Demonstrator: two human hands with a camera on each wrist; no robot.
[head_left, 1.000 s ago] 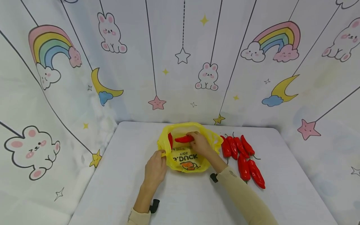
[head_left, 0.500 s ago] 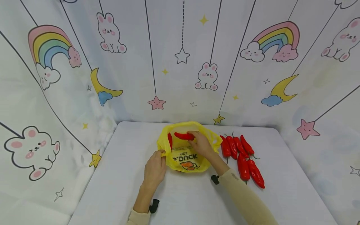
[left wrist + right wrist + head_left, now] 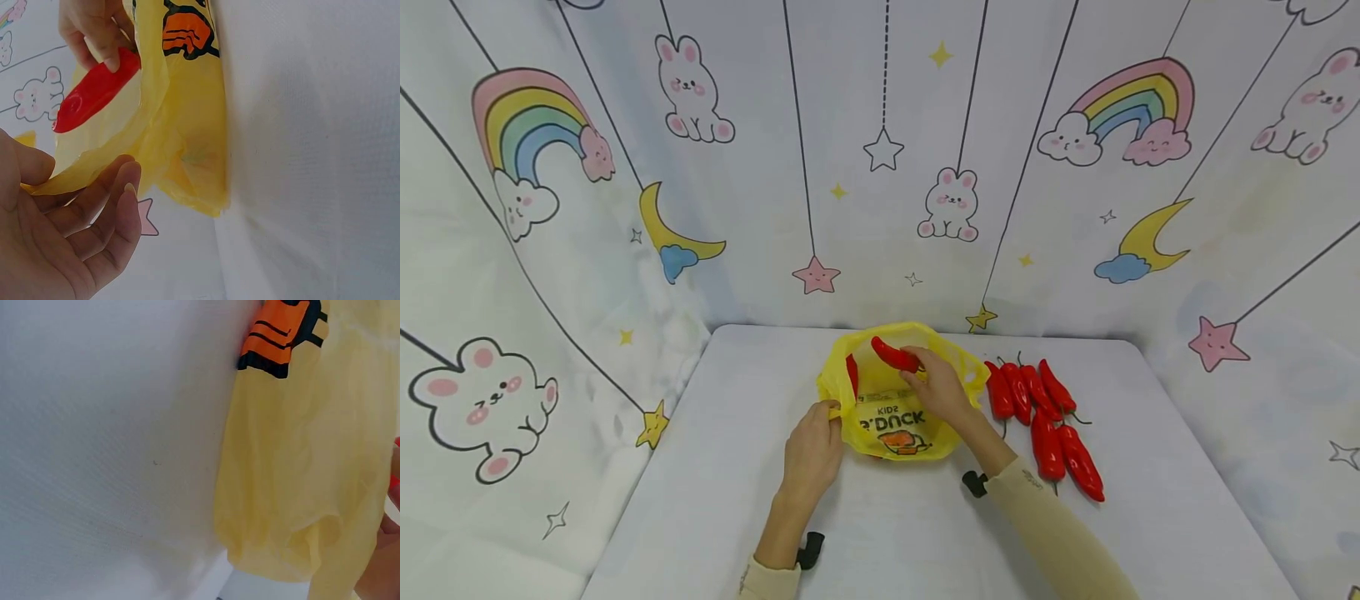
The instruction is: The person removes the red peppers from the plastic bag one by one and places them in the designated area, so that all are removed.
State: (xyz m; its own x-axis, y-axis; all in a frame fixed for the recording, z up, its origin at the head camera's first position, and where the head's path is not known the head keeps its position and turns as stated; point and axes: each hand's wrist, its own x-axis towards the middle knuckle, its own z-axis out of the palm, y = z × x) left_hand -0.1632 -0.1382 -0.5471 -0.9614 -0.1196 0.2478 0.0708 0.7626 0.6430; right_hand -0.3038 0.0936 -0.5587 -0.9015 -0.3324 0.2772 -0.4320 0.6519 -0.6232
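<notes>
A yellow plastic bag (image 3: 898, 425) with printed lettering lies with its mouth spread wide. My left hand (image 3: 812, 450) pinches the bag's near left edge; in the left wrist view that hand (image 3: 81, 225) has the edge between thumb and fingers. At the bag's mouth, my right hand (image 3: 942, 387) holds a red chili pepper (image 3: 892, 353) by its thick end, its tip pointing up and left. Another red pepper (image 3: 852, 375) shows inside the bag at the left. In the right wrist view, the bag (image 3: 294, 462) hides most of the right hand (image 3: 384, 556).
Several red chili peppers (image 3: 1047, 442) lie on the white table (image 3: 700, 467) to the right of the bag. A printed cloth (image 3: 880, 208) with rabbits and rainbows hangs behind and at the sides. Black wrist mounts (image 3: 811, 550) stick out from both forearms.
My right hand has raised the pepper slightly, and its tip has tilted upward within the bag's mouth. The left hand keeps its hold on the bag's edge.
</notes>
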